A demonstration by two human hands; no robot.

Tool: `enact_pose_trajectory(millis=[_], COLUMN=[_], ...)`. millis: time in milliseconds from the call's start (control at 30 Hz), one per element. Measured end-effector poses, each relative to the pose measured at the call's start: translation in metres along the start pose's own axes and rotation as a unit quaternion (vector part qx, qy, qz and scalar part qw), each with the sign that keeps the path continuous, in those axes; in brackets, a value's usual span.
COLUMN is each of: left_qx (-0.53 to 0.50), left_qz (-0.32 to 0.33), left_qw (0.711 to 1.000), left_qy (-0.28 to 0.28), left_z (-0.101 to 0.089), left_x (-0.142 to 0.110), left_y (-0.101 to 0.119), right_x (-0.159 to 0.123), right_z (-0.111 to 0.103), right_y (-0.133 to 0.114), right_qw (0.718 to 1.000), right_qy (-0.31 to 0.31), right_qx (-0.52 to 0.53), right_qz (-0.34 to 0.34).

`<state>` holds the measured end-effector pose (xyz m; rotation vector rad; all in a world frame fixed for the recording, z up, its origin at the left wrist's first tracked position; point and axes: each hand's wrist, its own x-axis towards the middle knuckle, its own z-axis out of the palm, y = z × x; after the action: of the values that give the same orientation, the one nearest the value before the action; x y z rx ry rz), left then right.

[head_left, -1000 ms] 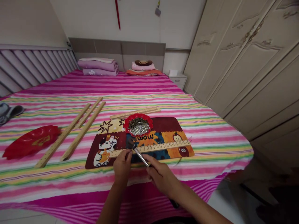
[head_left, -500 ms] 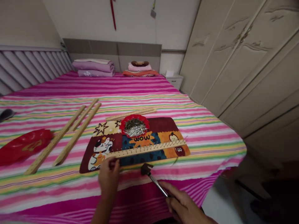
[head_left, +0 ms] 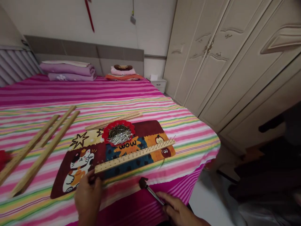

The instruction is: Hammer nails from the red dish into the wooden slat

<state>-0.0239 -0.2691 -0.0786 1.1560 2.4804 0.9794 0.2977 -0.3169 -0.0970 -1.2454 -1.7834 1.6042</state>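
My right hand (head_left: 176, 208) is wrapped round the handle of a hammer (head_left: 152, 193), its dark head held over the near edge of the bed. A wooden strip (head_left: 131, 157) lies across a patterned mat (head_left: 155, 127), with a row of nails standing up along most of its length and small holes near its left end. At that left end my left hand (head_left: 88, 194) has its fingers closed on the wood. Behind the strip, a red scalloped dish (head_left: 105, 133) holds a heap of loose nails (head_left: 119, 133).
Several wooden strips (head_left: 47, 153) lie on the striped bedspread at the left, and more wood (head_left: 115, 120) lies behind the dish. Part of a red plate (head_left: 3, 158) shows at the left edge. Folded bedding (head_left: 70, 69) sits by the headboard; a wardrobe (head_left: 199, 62) stands right.
The hammer has come away from the strip toward me and to the right. My left hand has moved from among the nails to the strip's left end. The view has swung right.
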Motion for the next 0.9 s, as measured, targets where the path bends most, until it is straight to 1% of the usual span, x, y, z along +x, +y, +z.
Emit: enact_pose_trajectory(millis=[167, 267, 367, 433, 467, 500, 567, 633, 700, 733, 800, 833, 900], left_qx=[-0.025, -0.054, -0.098, -0.120, -0.116, -0.100, -0.049, 0.001, 0.080, 0.123, 0.189, 0.206, 0.212], left_qz=[0.036, 0.051, 0.023, 0.008, 0.014, 0.028, 0.076, 0.141, 0.196, 0.203, 0.186, 0.175, 0.165], left_qw=[0.999, 0.997, 0.995, 0.993, 0.993, 0.994, 0.996, 0.990, 0.976, 0.969, 0.958, 0.954, 0.953], left_qy=[-0.002, -0.020, -0.008, 0.011, 0.020, 0.025, 0.021, -0.003, -0.043, -0.067, -0.112, -0.126, -0.136], left_z=[0.019, 0.026, 0.022, 0.015, 0.012, 0.009, 0.008, 0.014, 0.026, 0.033, 0.047, 0.053, 0.061], left_x=[-0.009, -0.010, -0.003, 0.008, 0.015, 0.023, 0.043, 0.063, 0.082, 0.090, 0.102, 0.106, 0.110], left_y=[0.010, 0.015, 0.021, 0.030, 0.036, 0.045, 0.065, 0.088, 0.109, 0.118, 0.132, 0.137, 0.142], right_x=[0.006, 0.007, 0.006, 0.006, 0.006, 0.007, 0.009, 0.012, 0.014, 0.015, 0.015, 0.015, 0.015], right_z=[-0.011, -0.018, -0.025, -0.027, -0.028, -0.028, -0.026, -0.024, -0.023, -0.023, -0.024, -0.025, -0.028], right_y=[0.007, 0.010, 0.012, 0.015, 0.018, 0.022, 0.031, 0.039, 0.045, 0.047, 0.049, 0.049, 0.048], right_qw=[0.999, 0.999, 1.000, 0.999, 0.999, 0.999, 0.998, 0.994, 0.988, 0.986, 0.985, 0.985, 0.985], right_qy=[0.011, 0.020, 0.021, 0.021, 0.022, 0.026, 0.029, 0.027, 0.034, 0.042, 0.053, 0.055, 0.058], right_qx=[-0.016, -0.015, -0.006, 0.003, 0.009, 0.018, 0.050, 0.092, 0.124, 0.133, 0.144, 0.147, 0.150], right_qz=[-0.033, -0.021, -0.016, -0.027, -0.029, -0.022, 0.015, 0.059, 0.083, 0.086, 0.080, 0.074, 0.066])
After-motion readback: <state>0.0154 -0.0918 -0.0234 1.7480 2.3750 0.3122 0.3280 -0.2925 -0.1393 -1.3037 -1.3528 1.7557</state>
